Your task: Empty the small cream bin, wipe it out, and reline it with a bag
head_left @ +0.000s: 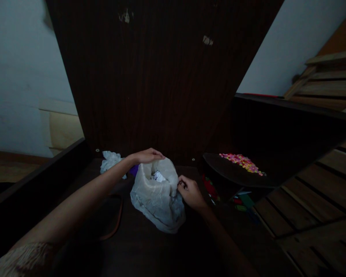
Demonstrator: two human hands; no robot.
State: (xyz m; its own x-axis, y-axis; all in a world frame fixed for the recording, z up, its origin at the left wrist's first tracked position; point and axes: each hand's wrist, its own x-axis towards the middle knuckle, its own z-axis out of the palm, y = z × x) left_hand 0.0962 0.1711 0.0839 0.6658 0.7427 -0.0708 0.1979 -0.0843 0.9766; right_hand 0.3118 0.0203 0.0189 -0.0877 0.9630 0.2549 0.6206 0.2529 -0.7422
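A crumpled translucent white plastic bag (157,200) stands open on a dark wooden surface (150,250). Something white shows inside its mouth. My left hand (146,156) reaches over the bag's far rim, fingers together and curled down onto the edge. My right hand (190,191) pinches the bag's right rim with closed fingers.
A second crumpled white bag (111,161) lies behind the left forearm, with something purple (134,169) beside it. A dark tray (233,173) at the right carries several small pink and yellow pieces (242,161). Red and green bits (212,188) lie under it. A tall dark wooden panel (161,77) rises behind. Wooden slats (320,184) lie right.
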